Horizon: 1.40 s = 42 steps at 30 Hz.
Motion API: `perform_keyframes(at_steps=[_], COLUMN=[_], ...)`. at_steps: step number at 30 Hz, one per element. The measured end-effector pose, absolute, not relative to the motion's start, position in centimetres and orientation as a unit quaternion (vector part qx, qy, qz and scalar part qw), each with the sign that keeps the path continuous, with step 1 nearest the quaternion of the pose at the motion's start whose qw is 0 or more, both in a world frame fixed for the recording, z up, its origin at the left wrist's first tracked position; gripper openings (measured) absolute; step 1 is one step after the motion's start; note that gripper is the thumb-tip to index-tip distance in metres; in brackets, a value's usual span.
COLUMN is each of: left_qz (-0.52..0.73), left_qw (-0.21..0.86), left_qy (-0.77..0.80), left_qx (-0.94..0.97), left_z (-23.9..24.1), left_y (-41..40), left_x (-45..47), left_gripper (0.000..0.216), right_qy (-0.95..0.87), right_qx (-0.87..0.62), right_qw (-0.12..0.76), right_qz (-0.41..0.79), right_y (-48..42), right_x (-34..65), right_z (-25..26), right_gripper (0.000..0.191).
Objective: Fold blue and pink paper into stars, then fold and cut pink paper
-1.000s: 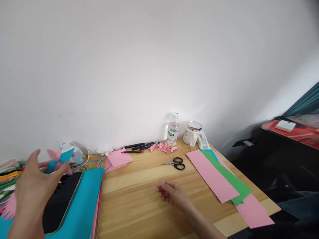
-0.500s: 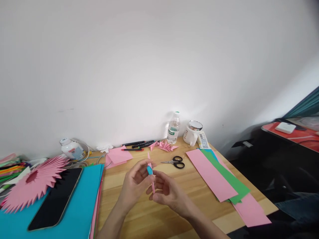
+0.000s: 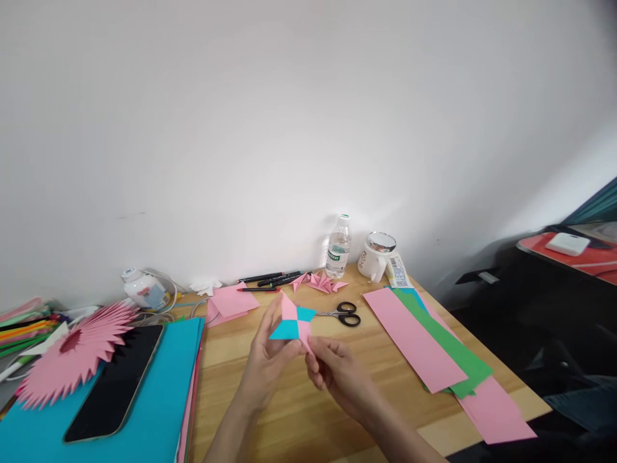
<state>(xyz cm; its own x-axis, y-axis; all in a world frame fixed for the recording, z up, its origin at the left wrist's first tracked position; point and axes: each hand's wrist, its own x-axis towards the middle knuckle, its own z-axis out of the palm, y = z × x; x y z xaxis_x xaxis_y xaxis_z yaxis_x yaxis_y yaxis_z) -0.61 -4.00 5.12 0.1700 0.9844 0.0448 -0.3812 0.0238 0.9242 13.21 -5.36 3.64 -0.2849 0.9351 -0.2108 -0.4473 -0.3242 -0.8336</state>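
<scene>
A folded paper star [image 3: 290,329] in pink and blue, with four-square colouring at its middle and pointed arms, is held above the wooden table. My left hand [image 3: 270,360] grips its lower left side, thumb in front and fingers behind it. My right hand [image 3: 335,370] pinches the pink point at the lower right between thumb and fingers. Just behind the star lie black-handled scissors [image 3: 346,314], partly covered by its blue tip. Farther back are small folded pink paper pieces [image 3: 321,281].
Pink strips [image 3: 414,337] and a green strip [image 3: 450,347] lie at the right. At left, a phone [image 3: 116,382] and a pleated pink paper ring [image 3: 77,350] rest on blue paper [image 3: 173,386]. A water bottle [image 3: 338,247] and white mug [image 3: 376,257] stand by the wall.
The paper star has turned from nearly edge-on to show its flat pink and blue face. My right hand has closed on its lower right point. The view has shifted slightly.
</scene>
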Motion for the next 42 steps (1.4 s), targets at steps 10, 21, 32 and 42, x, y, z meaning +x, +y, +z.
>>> perform_keyframes(at_steps=[10,21,32,42], left_qz=[0.682,0.69,0.622,0.6], left_qw=[0.603,0.592,0.64,0.615], left_qy=[0.404,0.402,0.398,0.42], left_qx=[0.084,0.111,0.212,0.292], left_z=[7.9,7.1,7.7,6.2], left_y=[-1.1,-0.4,-1.9,-2.7], left_x=[-0.3,-0.3,0.5,1.6], left_gripper=[0.026,0.019,0.031,0.047], right_qy=[-0.627,-0.639,-0.642,-0.586], right_qx=[-0.47,-0.488,-0.493,-0.491], right_qw=[0.47,0.534,0.49,0.488], right_qz=[0.406,0.261,0.324,0.42], right_y=[-6.8,-5.8,-5.7,-5.4], right_x=[13.2,14.8,15.0,15.1], right_z=[2.9,3.7,3.1,3.6], right_gripper=[0.042,0.029,0.039,0.044])
